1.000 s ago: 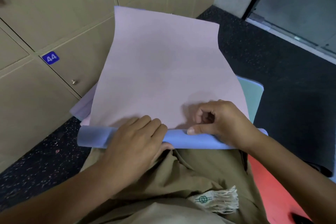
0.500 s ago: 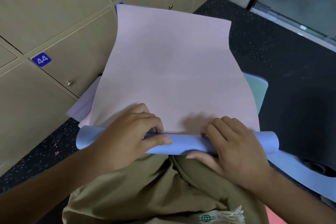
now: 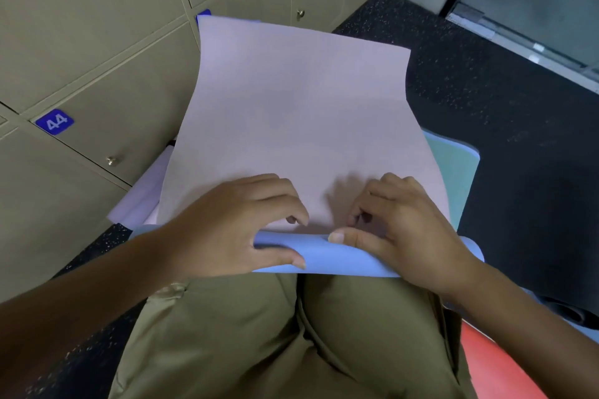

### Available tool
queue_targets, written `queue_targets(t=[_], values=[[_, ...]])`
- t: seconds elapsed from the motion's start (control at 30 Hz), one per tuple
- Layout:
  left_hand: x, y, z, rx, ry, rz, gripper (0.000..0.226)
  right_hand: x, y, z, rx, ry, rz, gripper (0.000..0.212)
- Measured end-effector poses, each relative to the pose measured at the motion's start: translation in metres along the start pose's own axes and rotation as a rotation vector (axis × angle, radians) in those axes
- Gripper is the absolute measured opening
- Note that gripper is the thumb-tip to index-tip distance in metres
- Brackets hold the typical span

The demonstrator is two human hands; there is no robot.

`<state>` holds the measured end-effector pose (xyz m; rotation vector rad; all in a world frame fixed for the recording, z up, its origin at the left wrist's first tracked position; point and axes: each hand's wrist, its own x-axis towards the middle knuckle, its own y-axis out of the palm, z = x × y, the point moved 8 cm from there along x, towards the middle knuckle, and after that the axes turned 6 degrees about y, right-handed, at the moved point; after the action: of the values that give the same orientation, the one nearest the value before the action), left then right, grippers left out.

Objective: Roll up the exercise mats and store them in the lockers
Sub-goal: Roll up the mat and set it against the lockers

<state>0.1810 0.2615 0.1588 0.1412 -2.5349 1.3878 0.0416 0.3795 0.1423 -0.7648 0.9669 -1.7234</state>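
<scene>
I see only a first thin roll made: my left hand (image 3: 233, 230) and right hand (image 3: 405, 230) curl round the mat (image 3: 291, 113) at its near edge, six o'clock. Most lies flat toward twelve (other mats (image 3: 453, 172) beneath), and the lockers (image 3: 97, 42) at ten stay shut.

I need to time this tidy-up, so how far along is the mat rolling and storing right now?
Early. Done: only a first few turns of the pink mat, forming a thin blue roll at its near end. In hand: the left hand and right hand both grip that roll. Left: most of this mat lies flat, other mats sit underneath, and the lockers in view are closed.
</scene>
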Motion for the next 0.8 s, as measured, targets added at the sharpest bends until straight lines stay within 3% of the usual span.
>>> queue_targets(t=[0.13,0.23,0.33,0.43,0.5,0.6,0.8], values=[[-0.002,-0.003,-0.006,0.128,0.073,-0.054,0.025,0.017,0.005,-0.008,0.067,0.002,0.032,0.050],[-0.009,-0.002,-0.015,0.261,0.019,-0.113,0.023,0.024,0.010,-0.011,0.145,0.034,0.100,0.047],[-0.020,0.005,-0.033,0.430,-0.022,-0.156,0.028,0.031,0.011,-0.012,0.194,0.064,0.151,0.044],[-0.033,0.022,-0.041,0.546,-0.105,-0.109,0.054,0.034,0.011,-0.013,0.225,0.081,0.192,0.042],[-0.038,0.029,-0.039,0.572,-0.132,-0.098,0.062,0.034,0.010,-0.013,0.249,0.080,0.212,0.040],[-0.037,0.028,-0.030,0.554,-0.119,-0.126,0.053,0.034,0.006,-0.010,0.250,0.071,0.206,0.033],[-0.020,0.022,-0.018,0.442,-0.099,-0.079,0.051,0.004,-0.015,0.008,0.052,-0.013,0.050,0.031]])
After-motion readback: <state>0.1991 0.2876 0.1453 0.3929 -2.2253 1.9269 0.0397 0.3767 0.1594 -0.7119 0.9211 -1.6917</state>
